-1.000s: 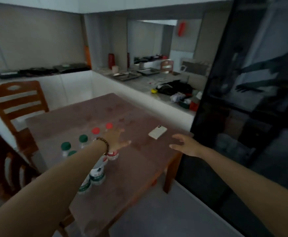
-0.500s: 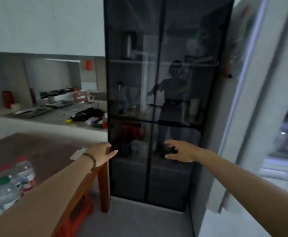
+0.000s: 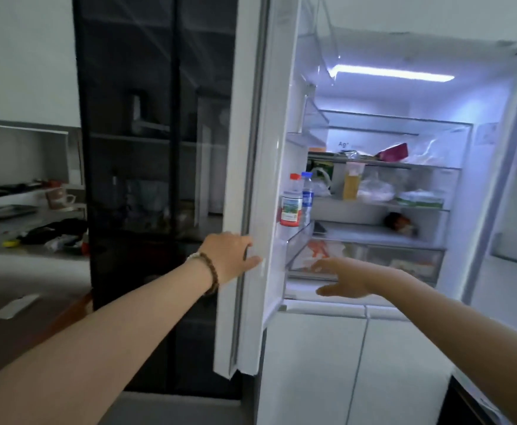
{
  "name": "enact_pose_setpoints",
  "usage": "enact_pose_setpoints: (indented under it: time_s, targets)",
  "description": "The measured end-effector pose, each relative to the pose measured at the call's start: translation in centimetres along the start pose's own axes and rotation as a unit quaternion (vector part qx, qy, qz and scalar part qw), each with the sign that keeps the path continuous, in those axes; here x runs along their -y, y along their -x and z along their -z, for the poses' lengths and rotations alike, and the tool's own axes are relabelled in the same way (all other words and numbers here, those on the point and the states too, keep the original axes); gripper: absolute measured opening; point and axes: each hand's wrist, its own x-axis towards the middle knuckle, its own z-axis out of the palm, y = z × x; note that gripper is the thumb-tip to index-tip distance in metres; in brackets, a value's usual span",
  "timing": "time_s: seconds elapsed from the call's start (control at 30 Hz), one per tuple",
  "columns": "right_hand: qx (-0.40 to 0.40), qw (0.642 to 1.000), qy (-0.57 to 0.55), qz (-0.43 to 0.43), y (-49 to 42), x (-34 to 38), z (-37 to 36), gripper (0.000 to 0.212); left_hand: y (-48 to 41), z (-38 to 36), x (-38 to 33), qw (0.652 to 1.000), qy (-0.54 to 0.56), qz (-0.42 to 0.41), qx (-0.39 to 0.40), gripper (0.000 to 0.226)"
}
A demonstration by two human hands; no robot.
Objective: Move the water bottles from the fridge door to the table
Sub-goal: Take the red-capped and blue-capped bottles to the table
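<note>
The fridge stands open, its left door (image 3: 252, 179) swung out edge-on toward me. Two water bottles stand upright in the door's shelf: one with a red cap and red label (image 3: 291, 201), and behind it one with a blue cap (image 3: 307, 194). My left hand (image 3: 231, 256), with a bead bracelet on the wrist, rests against the door's edge, below and left of the bottles. My right hand (image 3: 343, 277) is stretched into the fridge opening below the door shelf, fingers apart, holding nothing. The table (image 3: 11, 320) is at the lower left, only a corner showing.
A tall black glass-door cabinet (image 3: 159, 179) stands left of the fridge door. Fridge shelves (image 3: 383, 207) hold food bags and a yellow bottle. A white phone (image 3: 14, 306) lies on the table. A cluttered counter (image 3: 21, 228) runs along the left wall.
My view swung right from the table, with its several bottles, past the black cabinet to the open fridge. Both hands moved with it; the left now touches the door edge.
</note>
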Motion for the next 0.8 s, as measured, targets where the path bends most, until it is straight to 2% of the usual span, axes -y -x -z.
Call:
enact_pose_setpoints:
  time_s: [0.17, 0.3, 0.6, 0.8]
  targets:
    - [-0.046, 0.998, -0.036, -0.018, -0.1, -7.4, 2.3, 0.064, -6.2, 0.5, -7.3, 0.996, -0.021, -0.035, -0.074, 0.05]
    - [-0.096, 0.993, -0.07, 0.009, -2.9, -12.4, 2.8, 0.064, -12.6, -0.5, -9.9, 0.995, 0.006, -0.01, -0.103, 0.045]
    - [-0.069, 0.996, -0.041, 0.034, -14.8, -19.4, 4.7, 0.068, -25.2, -5.4, -7.0, 0.988, -0.015, 0.124, -0.096, 0.054]
    - [-0.127, 0.979, -0.114, 0.113, -21.5, -20.3, 7.3, 0.073, -28.7, -8.5, -6.1, 0.975, 0.05, 0.203, -0.074, 0.063]
